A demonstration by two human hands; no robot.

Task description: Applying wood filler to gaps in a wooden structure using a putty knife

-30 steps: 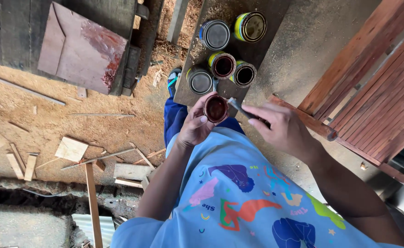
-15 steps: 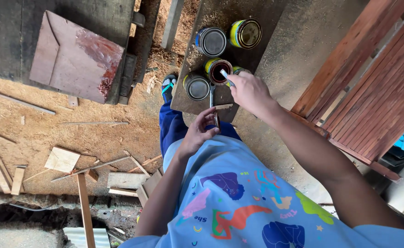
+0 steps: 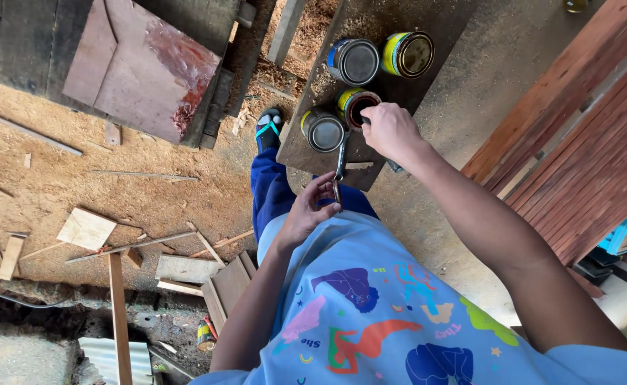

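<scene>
Your right hand [image 3: 390, 128] is closed, fingers curled at the rim of the open round yellow-labelled tin holding dark reddish liquid [image 3: 357, 105]; can't tell what it pinches (hidden under knuckles). Your left hand [image 3: 312, 207] grips the lower end of a thin dark metal tool [image 3: 340, 160], tip pointing up toward the tins. Open tin sits on a dusty dark board [image 3: 442, 28], touching a lidded grey-topped tin [image 3: 323, 130]. Two more tins behind: lidded blue-yellow one [image 3: 354, 61], yellow one w/ dark top [image 3: 407, 54]. Sawdust floor [image 3: 57, 178] w/ wood offcuts to your left.
</scene>
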